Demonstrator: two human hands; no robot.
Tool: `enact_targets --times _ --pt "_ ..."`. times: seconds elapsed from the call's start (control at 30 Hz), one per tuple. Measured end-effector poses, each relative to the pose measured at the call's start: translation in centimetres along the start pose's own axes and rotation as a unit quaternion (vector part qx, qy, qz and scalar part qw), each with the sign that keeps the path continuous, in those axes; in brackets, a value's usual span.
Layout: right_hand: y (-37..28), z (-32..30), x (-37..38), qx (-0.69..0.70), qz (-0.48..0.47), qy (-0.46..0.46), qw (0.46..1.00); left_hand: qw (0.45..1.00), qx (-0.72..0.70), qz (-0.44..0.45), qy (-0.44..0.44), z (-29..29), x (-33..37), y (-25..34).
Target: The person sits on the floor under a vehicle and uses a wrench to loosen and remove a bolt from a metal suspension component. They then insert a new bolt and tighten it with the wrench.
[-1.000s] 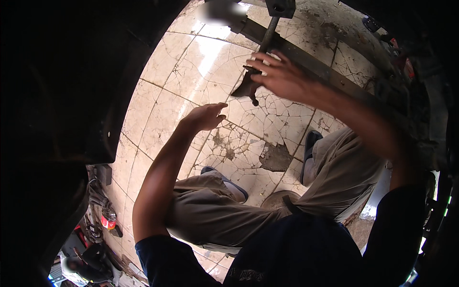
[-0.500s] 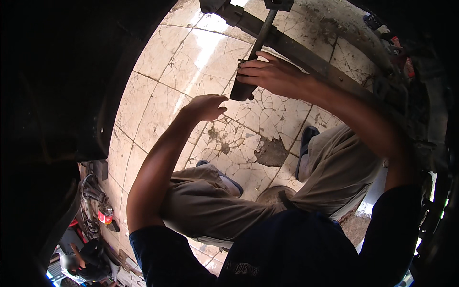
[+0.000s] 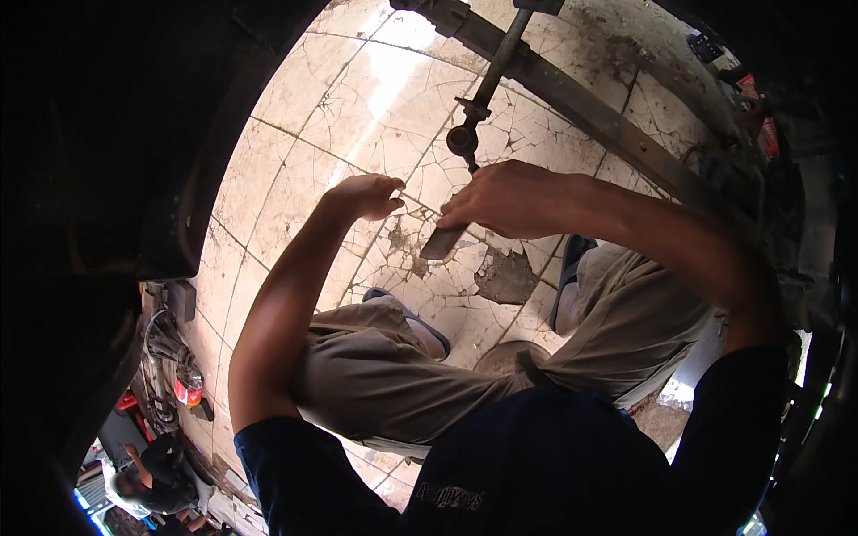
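Note:
My right hand (image 3: 496,198) is wrapped round a long, dark metal-looking piece; its squared lower end (image 3: 443,241) sticks out below the fingers. Just above the hand, a dark rod (image 3: 502,61) hangs down and ends in a round eye (image 3: 462,139) with a short bolt-like cross part. A narrow tip runs from the eye toward the held piece, but the fingers hide whether they join. My left hand (image 3: 365,196) hovers to the left of the held piece, thumb and fingers apart, with nothing in it.
A dark metal bar (image 3: 572,94) slants across behind the rod. Dark bodywork (image 3: 98,161) fills the left side. Cracked floor tiles (image 3: 295,179) lie below, with a broken patch (image 3: 507,277) near my feet. At lower left are a red-labelled bottle (image 3: 188,386) and another person (image 3: 165,473).
My right hand has moved down toward me with the dark piece, and the rod's round eye now shows. My left hand has shifted slightly left.

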State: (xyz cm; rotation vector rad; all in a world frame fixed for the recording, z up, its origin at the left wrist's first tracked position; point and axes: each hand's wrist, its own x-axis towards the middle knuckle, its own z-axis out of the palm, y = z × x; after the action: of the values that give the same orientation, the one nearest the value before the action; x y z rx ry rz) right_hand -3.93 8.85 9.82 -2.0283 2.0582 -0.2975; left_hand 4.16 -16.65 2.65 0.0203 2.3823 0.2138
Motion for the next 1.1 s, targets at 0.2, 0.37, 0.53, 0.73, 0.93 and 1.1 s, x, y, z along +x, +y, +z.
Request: enact_targets --times 0.2,0.37,0.53,0.73,0.93,1.1 --pt "1.3 -0.4 -0.2 0.015 0.080 0.025 0.996 1.000 0.001 -0.005 0.010 -0.3 -0.4 -0.8" --pt "-2.6 -1.6 -0.4 0.203 -0.044 -0.022 0.978 1.000 -0.012 0.003 0.018 -1.4 -0.8 0.0" --pt "-0.7 -1.4 -0.1 0.131 0.181 -0.059 0.973 1.000 0.003 -0.004 0.013 -1.1 -0.5 -0.1" --pt "-4.3 -6.8 -0.9 0.302 0.181 -0.141 0.925 0.998 -0.047 -0.002 0.033 -1.6 -0.7 0.4" --pt "-0.5 -5.6 0.0 0.039 0.239 -0.189 0.952 0.999 0.044 -0.022 -0.003 -0.7 -0.8 -0.2" --pt "-1.7 -7.9 -0.5 0.166 0.091 -0.232 0.954 1.000 -0.009 -0.009 0.019 -1.3 -0.3 0.9"
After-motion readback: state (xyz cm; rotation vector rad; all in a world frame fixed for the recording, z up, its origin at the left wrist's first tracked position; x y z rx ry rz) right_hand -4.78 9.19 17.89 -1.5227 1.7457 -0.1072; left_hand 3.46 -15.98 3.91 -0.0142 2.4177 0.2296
